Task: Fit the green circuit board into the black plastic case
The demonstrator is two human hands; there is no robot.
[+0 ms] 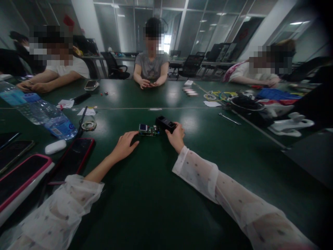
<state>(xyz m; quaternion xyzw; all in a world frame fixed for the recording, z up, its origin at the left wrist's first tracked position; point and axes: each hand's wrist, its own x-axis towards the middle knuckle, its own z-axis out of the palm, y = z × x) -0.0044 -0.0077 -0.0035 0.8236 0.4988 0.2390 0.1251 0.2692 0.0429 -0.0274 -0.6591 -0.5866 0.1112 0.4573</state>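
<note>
A small green circuit board (148, 130) with a little screen at its left end lies on the dark green table (145, 180). My left hand (126, 145) rests beside it, fingertips at the board's left edge, thumb apart from the fingers. Just right of the board is a black rectangular housing (164, 123), angled down to the right. My right hand (177, 136) has its fingers and thumb around the housing's right end. The housing's left end is close to the board's right end.
Phones (78, 156), a white case (55, 147) and water bottles (56, 121) crowd the left. A wrench (230, 118), cables and a white bracket (291, 124) lie right. Three people sit across the table, another behind at left.
</note>
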